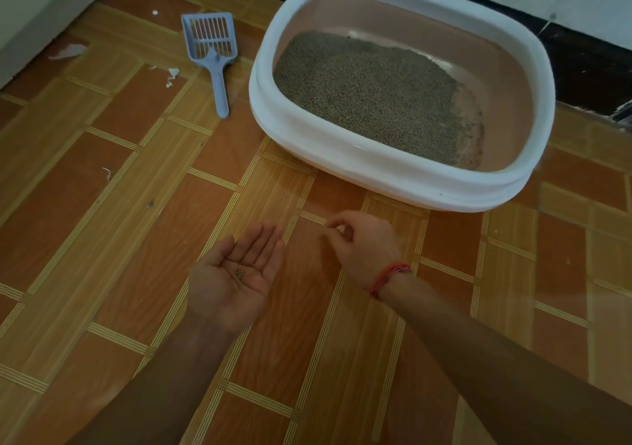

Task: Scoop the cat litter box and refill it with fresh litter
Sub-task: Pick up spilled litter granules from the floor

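Observation:
The litter box (376, 167) has a white rim and pinkish inner walls and stands on the floor at the upper right. Grey-brown litter (369, 92) covers most of its bottom, with a bare strip at the right end. A pale blue slotted scoop (213, 51) lies on the floor to the left of the box, handle towards me. My left hand (236, 273) is held palm up in front of the box with a few litter grains (240, 273) on the palm. My right hand (366, 246) hovers low over the floor beside it, thumb and fingertips pinched together.
The floor is brown wood-pattern vinyl (136, 239) with small white scraps (172, 75) and specks at the left. A white wall with a dark skirting (581, 65) runs behind the box. A pale surface (34, 6) fills the upper left corner.

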